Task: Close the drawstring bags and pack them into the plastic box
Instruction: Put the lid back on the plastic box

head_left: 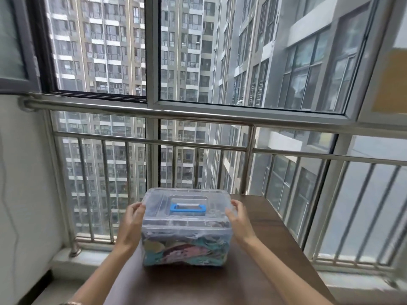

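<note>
A clear plastic box (187,245) stands on a dark wooden table (198,282), its clear lid (154,199) on top with a blue handle (187,209). Through its front wall I see colourful drawstring bags (185,253) packed inside, teal, pink and beige. My left hand (133,219) grips the lid's left end, fingers curled over the edge. My right hand (236,216) grips the lid's right end the same way.
The table stands against a steel balcony railing (198,148) with glass windows behind it. A white wall (24,183) rises on the left. Bare tabletop lies in front of and to the right of the box.
</note>
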Motion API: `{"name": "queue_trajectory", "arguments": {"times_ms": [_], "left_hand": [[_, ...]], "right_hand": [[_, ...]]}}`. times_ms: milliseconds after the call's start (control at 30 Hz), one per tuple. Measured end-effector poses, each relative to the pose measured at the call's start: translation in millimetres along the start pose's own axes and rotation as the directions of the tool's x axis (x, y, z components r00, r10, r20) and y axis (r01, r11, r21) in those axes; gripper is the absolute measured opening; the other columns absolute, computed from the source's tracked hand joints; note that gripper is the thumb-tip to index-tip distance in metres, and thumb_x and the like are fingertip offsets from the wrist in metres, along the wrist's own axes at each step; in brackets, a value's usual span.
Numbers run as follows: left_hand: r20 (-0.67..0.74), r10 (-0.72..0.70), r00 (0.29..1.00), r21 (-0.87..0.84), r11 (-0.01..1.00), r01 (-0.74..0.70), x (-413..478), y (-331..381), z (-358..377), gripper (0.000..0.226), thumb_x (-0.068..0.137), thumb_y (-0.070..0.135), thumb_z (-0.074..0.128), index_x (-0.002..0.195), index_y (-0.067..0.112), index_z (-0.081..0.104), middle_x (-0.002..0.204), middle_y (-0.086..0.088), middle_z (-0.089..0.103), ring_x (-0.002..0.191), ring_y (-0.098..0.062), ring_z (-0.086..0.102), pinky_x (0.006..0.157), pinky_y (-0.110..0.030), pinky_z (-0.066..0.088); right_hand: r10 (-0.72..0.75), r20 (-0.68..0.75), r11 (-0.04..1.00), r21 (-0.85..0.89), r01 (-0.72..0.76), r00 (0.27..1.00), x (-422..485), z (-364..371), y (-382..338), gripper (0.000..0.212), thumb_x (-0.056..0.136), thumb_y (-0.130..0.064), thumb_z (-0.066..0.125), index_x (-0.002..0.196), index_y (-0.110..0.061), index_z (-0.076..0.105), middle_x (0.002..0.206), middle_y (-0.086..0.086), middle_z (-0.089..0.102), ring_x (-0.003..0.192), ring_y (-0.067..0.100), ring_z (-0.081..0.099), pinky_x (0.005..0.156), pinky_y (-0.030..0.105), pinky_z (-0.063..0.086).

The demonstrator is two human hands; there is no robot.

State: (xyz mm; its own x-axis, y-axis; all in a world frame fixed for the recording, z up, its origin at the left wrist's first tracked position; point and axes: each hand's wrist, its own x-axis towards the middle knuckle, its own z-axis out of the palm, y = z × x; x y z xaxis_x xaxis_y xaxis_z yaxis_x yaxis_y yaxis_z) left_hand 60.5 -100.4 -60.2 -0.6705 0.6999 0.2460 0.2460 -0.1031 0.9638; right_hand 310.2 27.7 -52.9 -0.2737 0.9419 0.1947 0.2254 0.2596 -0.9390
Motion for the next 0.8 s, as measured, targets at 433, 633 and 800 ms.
{"name": "queue_trajectory", "arguments": {"times_ms": [433,633,800], "left_hand": [[-0.235,-0.059,0.970,-0.077,0.996,0.042,-8,-5,15,0.044,0.074,0.036,0.043,0.114,0.026,0.059,0.124,-0.004,0.045,0.114,-0.023,0.046,0.102,-0.048,0.038],[-0.270,-0.231,0.935,-0.298,0.943,0.147,-13,-9,21,0.058,0.088,0.021,0.057,0.140,0.012,0.034,0.127,-0.007,0.051,0.112,-0.022,0.052,0.091,-0.028,0.043],[-0.296,-0.126,0.947,-0.190,0.979,0.071,-8,-15,10,0.045,0.087,0.011,0.059,0.131,0.008,0.054,0.128,-0.006,0.061,0.114,-0.016,0.058,0.102,-0.036,0.045]], "right_hand": [[0.005,-0.145,0.999,-0.045,-0.011,0.989,-8,11,5,0.067,0.072,-0.036,0.045,0.138,-0.020,0.045,0.144,0.001,0.036,0.137,0.019,0.031,0.116,0.045,0.023],[0.336,-0.158,0.845,0.487,-0.222,0.929,-17,28,17,0.099,0.072,-0.035,0.066,0.152,-0.030,0.007,0.154,0.006,0.027,0.136,0.028,0.036,0.110,0.052,0.034],[0.243,-0.287,0.875,0.477,-0.082,0.927,-22,31,14,0.091,0.069,-0.022,0.062,0.151,-0.018,0.023,0.146,0.008,0.046,0.124,0.021,0.053,0.105,0.047,0.044]]}}
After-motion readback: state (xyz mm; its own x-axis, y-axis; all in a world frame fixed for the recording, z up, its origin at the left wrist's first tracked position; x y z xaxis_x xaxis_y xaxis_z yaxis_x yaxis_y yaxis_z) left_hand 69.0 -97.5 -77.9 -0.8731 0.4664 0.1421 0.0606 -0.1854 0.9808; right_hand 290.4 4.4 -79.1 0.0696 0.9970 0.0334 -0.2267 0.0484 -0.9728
